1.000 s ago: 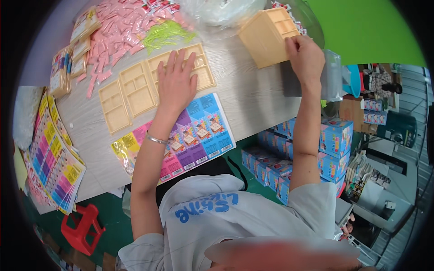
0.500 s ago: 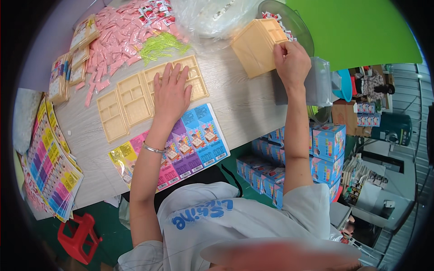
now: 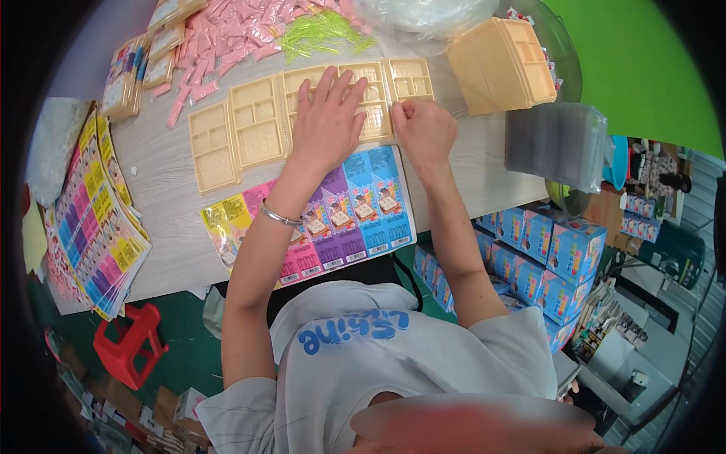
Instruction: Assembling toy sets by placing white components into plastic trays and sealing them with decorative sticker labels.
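Note:
Shallow beige plastic trays with compartments stand side by side in a row across the table. My left hand (image 3: 327,125) lies over the middle ones with its fingers stretched out and spread, resting on a beige compartment tray (image 3: 364,87). At the right end of the row, my right hand (image 3: 426,135) is closed at the near edge of another beige tray (image 3: 411,76), pinching it; the fingertips are partly hidden. Below the row lie colourful printed sheets (image 3: 352,204) in yellow, pink, purple and blue. A tall stack of the same trays (image 3: 488,68) stands farther right.
Pink sachets (image 3: 234,34) and thin green sticks (image 3: 321,34) are heaped at the back, beside a clear plastic bag (image 3: 423,15). Filled packs (image 3: 125,79) and more printed sheets (image 3: 98,219) sit at left. A clear plastic box (image 3: 556,144) is at the table's right edge, above blue cartons (image 3: 560,257).
My right hand has left the tray stack and moved left with a tray, which now sits at the row's right end. My left hand still rests on the trays. The view has shifted.

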Available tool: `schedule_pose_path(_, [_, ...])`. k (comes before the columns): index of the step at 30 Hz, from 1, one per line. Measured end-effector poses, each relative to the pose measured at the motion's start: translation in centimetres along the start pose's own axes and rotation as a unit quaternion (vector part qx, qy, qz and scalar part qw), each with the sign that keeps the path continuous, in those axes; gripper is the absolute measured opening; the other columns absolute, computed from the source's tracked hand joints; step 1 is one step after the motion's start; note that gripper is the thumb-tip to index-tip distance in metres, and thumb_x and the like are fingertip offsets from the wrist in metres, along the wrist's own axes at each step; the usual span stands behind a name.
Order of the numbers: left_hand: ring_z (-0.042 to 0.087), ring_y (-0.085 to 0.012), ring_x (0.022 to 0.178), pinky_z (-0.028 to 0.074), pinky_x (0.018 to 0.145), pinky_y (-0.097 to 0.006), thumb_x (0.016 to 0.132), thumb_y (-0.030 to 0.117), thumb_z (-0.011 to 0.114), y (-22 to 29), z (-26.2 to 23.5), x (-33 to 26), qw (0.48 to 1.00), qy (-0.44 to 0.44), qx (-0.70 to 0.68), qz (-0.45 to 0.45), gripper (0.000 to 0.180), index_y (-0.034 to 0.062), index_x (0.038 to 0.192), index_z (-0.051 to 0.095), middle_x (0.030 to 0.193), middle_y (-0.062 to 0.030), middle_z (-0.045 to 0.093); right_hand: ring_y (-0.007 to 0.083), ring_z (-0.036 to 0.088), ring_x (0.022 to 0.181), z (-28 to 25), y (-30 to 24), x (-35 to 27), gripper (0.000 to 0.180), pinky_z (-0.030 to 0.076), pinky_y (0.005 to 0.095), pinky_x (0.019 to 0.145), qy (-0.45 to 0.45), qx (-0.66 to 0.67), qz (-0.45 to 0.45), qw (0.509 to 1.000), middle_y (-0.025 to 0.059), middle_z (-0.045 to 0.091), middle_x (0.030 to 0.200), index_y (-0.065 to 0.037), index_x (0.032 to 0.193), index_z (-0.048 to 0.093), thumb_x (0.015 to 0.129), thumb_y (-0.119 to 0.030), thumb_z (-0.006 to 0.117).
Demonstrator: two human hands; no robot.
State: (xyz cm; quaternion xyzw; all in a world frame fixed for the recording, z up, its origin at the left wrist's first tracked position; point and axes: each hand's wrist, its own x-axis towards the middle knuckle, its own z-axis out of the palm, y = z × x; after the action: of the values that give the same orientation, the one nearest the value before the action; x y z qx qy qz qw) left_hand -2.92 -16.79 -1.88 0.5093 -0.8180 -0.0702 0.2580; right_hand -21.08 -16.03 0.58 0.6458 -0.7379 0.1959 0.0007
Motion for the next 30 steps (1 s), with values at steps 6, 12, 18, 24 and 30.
schedule_pose_path(6, [0.037, -0.0361, 0.146, 0.022, 0.117, -0.065, 0.092, 0.037, 0.067, 3.0, 0.5, 2.0, 1.0, -0.004, -0.017, 0.015, 0.052, 0.0157, 0.14, 0.06, 0.149, -0.0104, 0.052, 0.0324, 0.07, 0.082, -3.8, -0.5, 2.1, 0.023, 0.055, 0.0426, 0.07, 0.045, 0.149, -0.069, 0.985, 0.0138, 0.071, 0.091, -0.005, 0.105, 0.072, 0.091, -0.024, 0.071])
schedule_pose_path(12, [0.037, -0.0352, 0.144, 0.022, 0.115, -0.069, 0.084, 0.042, 0.074, 3.7, 2.2, 3.0, 0.998, -0.042, -0.047, -0.015, 0.053, 0.0117, 0.127, 0.066, 0.151, -0.0091, 0.049, 0.0233, 0.062, 0.113, -2.6, -1.3, 21.7, 0.035, 0.046, 0.0371, 0.095, -0.041, -0.106, -0.105, 0.988, 0.0196, 0.066, 0.118, -0.008, 0.123, 0.071, 0.09, -0.02, 0.067])
schedule_pose_path(18, [0.037, -0.035, 0.143, 0.023, 0.116, -0.068, 0.08, 0.04, 0.077, 2.7, 2.5, 2.0, 0.996, -0.041, -0.078, -0.027, 0.056, 0.0093, 0.124, 0.065, 0.149, -0.0096, 0.048, 0.0236, 0.07, 0.084, 7.8, 2.3, 33.3, 0.025, 0.056, 0.0394, 0.076, -0.173, -0.354, -0.102, 0.913, 0.0118, 0.075, 0.096, -0.01, 0.112, 0.075, 0.091, -0.02, 0.067])
schedule_pose_path(24, [0.037, -0.0358, 0.143, 0.025, 0.116, -0.067, 0.078, 0.04, 0.079, 5.6, 2.1, 4.4, 0.99, 0.017, -0.137, 0.013, 0.056, 0.0082, 0.123, 0.066, 0.148, -0.0111, 0.049, 0.0345, 0.07, 0.103, 8.7, 11.6, 40.2, 0.036, 0.054, 0.0454, 0.088, -0.23, -0.256, -0.025, 0.939, 0.0159, 0.072, 0.119, -0.006, 0.114, 0.072, 0.081, -0.022, 0.069])
schedule_pose_path(30, [0.037, -0.0355, 0.143, 0.025, 0.116, -0.066, 0.079, 0.04, 0.078, 3.1, 3.3, 2.6, 0.993, -0.017, -0.113, -0.023, 0.055, 0.008, 0.123, 0.066, 0.148, -0.0118, 0.048, 0.0283, 0.062, 0.113, 7.4, 7.0, 36.9, 0.045, 0.049, 0.0428, 0.096, -0.491, -0.247, 0.12, 0.827, 0.0105, 0.071, 0.116, -0.011, 0.113, 0.073, 0.074, -0.033, 0.069])
